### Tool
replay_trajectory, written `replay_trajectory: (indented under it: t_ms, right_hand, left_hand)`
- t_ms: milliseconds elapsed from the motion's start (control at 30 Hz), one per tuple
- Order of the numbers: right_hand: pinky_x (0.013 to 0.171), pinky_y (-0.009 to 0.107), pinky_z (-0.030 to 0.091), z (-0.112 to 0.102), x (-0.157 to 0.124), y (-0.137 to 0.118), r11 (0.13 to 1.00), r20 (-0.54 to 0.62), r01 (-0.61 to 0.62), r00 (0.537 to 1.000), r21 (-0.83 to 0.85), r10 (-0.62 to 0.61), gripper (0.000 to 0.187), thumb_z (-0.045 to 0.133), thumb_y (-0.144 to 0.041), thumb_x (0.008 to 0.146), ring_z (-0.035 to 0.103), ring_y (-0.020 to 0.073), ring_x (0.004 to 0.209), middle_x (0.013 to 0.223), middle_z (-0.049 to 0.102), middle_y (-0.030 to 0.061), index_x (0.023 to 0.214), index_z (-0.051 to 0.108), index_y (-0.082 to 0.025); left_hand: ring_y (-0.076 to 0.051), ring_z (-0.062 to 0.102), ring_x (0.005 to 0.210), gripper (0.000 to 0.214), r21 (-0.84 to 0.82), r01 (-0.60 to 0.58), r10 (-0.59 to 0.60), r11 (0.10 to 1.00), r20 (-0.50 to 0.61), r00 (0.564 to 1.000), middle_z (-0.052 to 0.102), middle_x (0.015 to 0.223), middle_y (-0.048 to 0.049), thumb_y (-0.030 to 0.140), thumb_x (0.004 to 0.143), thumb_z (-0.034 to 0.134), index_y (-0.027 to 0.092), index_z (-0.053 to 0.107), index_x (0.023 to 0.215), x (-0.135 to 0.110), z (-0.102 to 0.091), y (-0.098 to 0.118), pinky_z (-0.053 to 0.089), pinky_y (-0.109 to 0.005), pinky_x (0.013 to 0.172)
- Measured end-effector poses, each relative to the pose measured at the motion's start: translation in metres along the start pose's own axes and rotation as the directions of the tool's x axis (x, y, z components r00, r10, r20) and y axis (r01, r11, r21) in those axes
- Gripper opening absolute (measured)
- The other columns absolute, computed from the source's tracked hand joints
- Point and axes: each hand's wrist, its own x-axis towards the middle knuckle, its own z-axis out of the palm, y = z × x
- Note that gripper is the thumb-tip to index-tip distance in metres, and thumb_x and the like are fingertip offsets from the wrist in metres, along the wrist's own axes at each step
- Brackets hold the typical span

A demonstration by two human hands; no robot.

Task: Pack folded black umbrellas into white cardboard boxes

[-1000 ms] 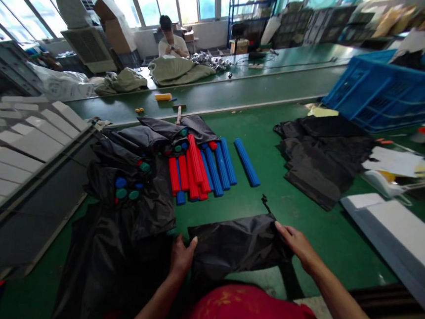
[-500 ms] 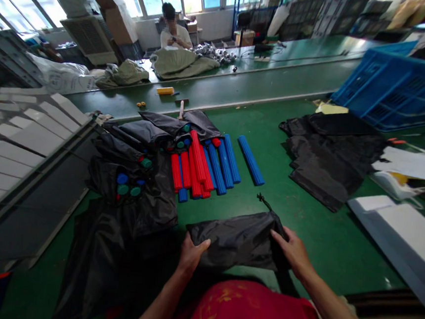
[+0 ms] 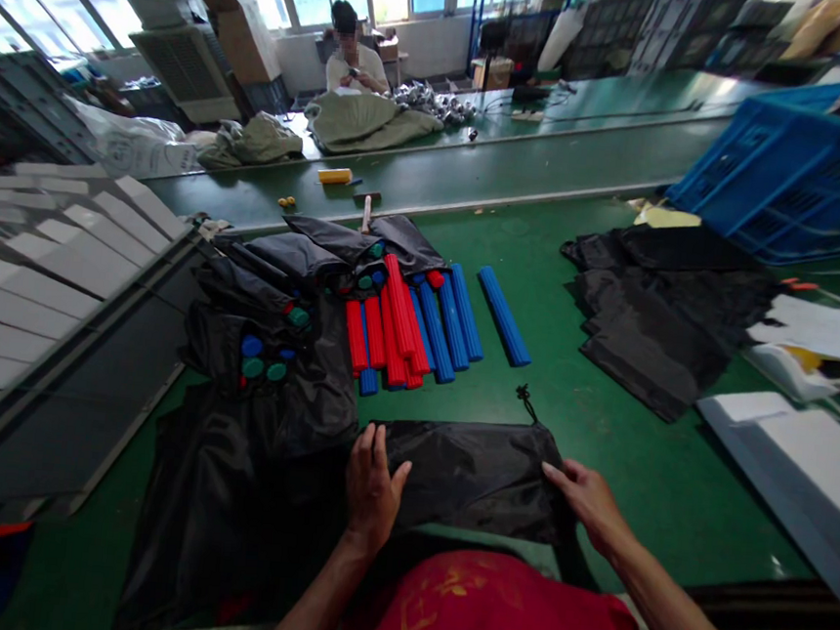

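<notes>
Black nylon bag [image 3: 471, 478] lies across the green bench [image 3: 672, 455] in front of us, its drawcord [image 3: 526, 403] trailing toward the blue rods [image 3: 437, 331]. Our right hand [image 3: 585, 496] pinches the bag's right end in a narrow hold; our left hand [image 3: 373, 487] stands open at the left end, fingers spread wide. Cloth lies smoothest when kept taut between both hands. Against the earlier frame, our left hand has opened out from its curled hold.
</notes>
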Motion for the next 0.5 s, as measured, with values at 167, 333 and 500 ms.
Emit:
replay_trajectory:
  t_ms: [167, 333, 500]
  right_hand:
    - [0.054, 0.028, 0.029, 0.007, 0.007, -0.005, 0.997, -0.075, 0.047, 0.996, -0.068, -0.052, 0.031, 0.056, -0.049, 0.06, 0.042, 0.0153, 0.053, 0.048, 0.045, -0.0015, 0.048, 0.046, -0.022]
    - [0.05, 0.026, 0.027, 0.017, 0.01, -0.004, 0.997, -0.056, 0.078, 0.995, -0.027, -0.079, 0.04, 0.053, -0.055, 0.06, 0.035, 0.0123, 0.051, 0.047, 0.032, -0.0051, 0.049, 0.032, -0.023]
    - [0.046, 0.031, 0.036, 0.015, -0.005, 0.001, 0.997, -0.029, 0.077, 0.997, -0.017, -0.077, 0.043, 0.047, -0.063, 0.067, 0.046, 0.0185, 0.047, 0.046, 0.038, -0.0016, 0.05, 0.035, -0.025]
  left_hand:
    - [-0.039, 0.022, 0.141, 0.053, 0.126, -0.223, 0.192, 0.967, 0.22, 0.956, 0.03, 0.154, -0.0095, 0.043, 0.091, 0.047, 0.029, 0.041, 0.142, -0.007, 0.003, 0.011, 0.031, -0.068, 0.102]
    - [-0.04, 0.012, 0.144, 0.069, 0.135, -0.32, 0.276, 0.938, 0.269, 0.923, 0.019, 0.158, -0.0092, 0.058, 0.087, 0.044, 0.028, 0.029, 0.147, 0.004, 0.007, 0.026, 0.018, -0.069, 0.108]
    - [-0.046, 0.016, 0.141, 0.079, 0.068, -0.342, 0.306, 0.937, 0.307, 0.901, 0.01, 0.159, -0.0097, 0.068, 0.083, 0.042, 0.035, 0.013, 0.15, 0.012, 0.001, 0.021, 0.022, -0.074, 0.101]
